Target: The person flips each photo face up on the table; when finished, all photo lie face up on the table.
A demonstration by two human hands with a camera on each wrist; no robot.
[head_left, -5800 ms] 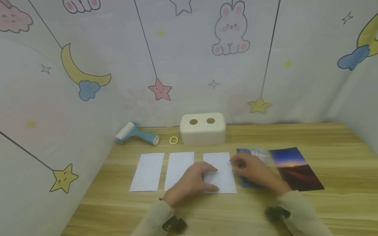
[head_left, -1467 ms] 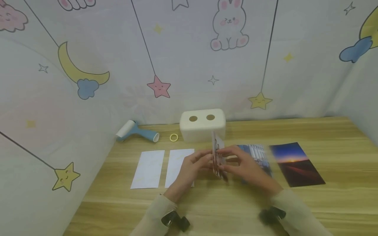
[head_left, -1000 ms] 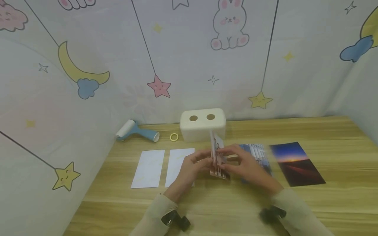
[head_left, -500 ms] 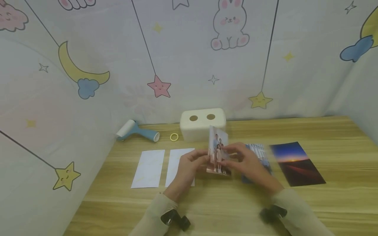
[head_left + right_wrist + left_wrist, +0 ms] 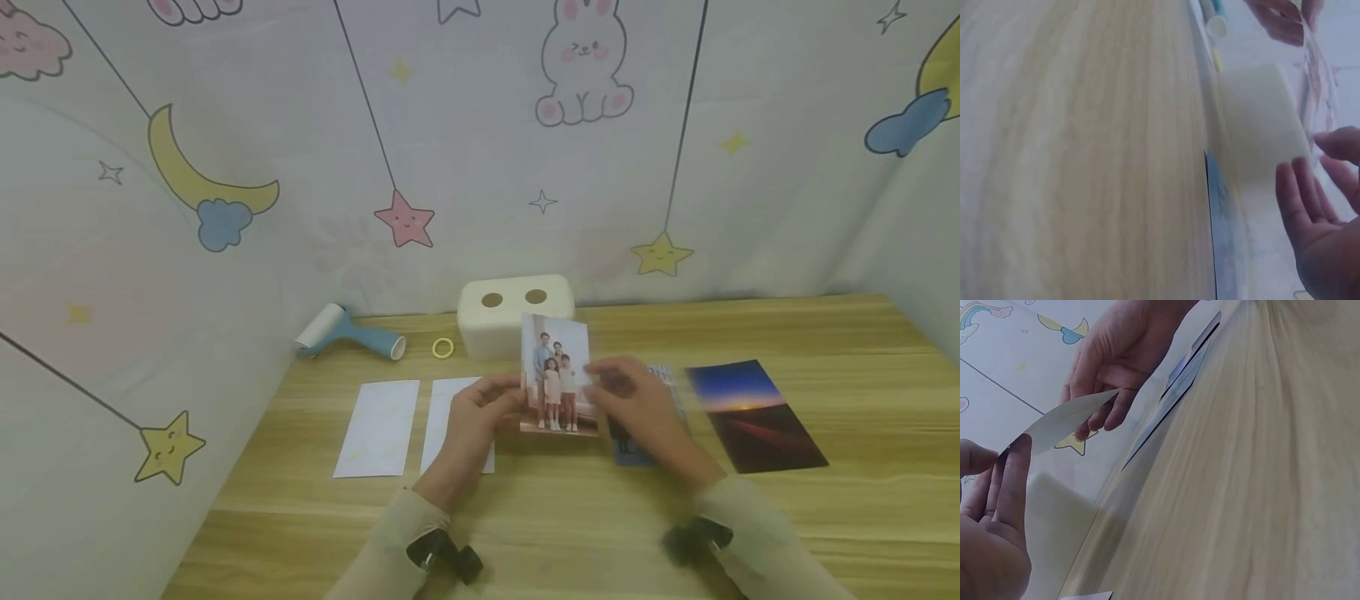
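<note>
Head view: both hands hold a family photo (image 5: 557, 385) upright in front of the white box (image 5: 514, 318). The left hand (image 5: 476, 414) pinches its left edge, the right hand (image 5: 636, 402) its right edge, fingers curled on the paper. Two white sheets (image 5: 378, 427) lie left of the photo on the counter (image 5: 862, 517); a blue print (image 5: 645, 437) and a sunset print (image 5: 753, 417) lie right of it. Such light edge grips could let the photo bend or slip.

Left wrist view: the photo (image 5: 1063, 422) shows edge-on, the left hand (image 5: 991, 519) touching its near end, the right hand (image 5: 1119, 353) gripping the far end. The picture side is hidden.

Right wrist view: blurred. The right hand (image 5: 1322, 206) shows extended fingers beside the photo (image 5: 1317, 75); its grip is hard to make out here, and the left hand (image 5: 1285, 19) is cut off.
</note>
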